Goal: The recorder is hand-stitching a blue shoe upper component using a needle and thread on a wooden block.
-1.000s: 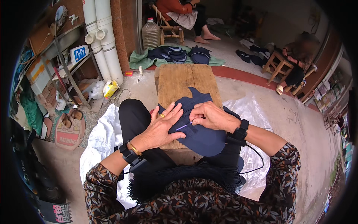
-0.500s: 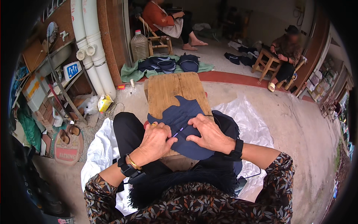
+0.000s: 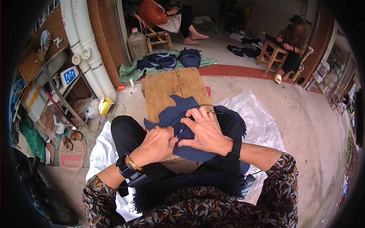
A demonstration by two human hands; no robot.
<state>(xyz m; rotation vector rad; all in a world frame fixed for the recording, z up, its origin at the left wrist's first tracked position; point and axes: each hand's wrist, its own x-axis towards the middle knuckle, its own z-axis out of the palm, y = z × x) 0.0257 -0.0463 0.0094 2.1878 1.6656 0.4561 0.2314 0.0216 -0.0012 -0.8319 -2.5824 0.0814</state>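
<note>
A navy fabric piece (image 3: 195, 152) with a jagged upper edge lies over the near end of a wooden stool (image 3: 161, 85), in front of my knees. My left hand (image 3: 157, 142) is closed at the left side of the fabric, thumb against the curled fingers. From its grip a slim purple tool (image 3: 180, 131) pokes out over the cloth, mostly hidden. My right hand (image 3: 207, 131) rests on the fabric with fingers spread and thumb apart. A thin dark cord (image 3: 209, 105) runs by its fingertips toward the dark fringed cloth (image 3: 234, 116) at the right.
Clear plastic sheeting (image 3: 253, 114) lies on the ground at the right, white sheeting (image 3: 100, 148) at the left. Beyond the stool, navy caps (image 3: 189, 57) lie on a green cloth (image 3: 127, 72) beside a large plastic jug (image 3: 137, 43). Two people sit farther back. White pipes (image 3: 89, 49) stand at the left.
My right hand has shifted left and up, its fingers now spread wider. Less of the purple tool shows. The whole scene has slid slightly left in the view.
</note>
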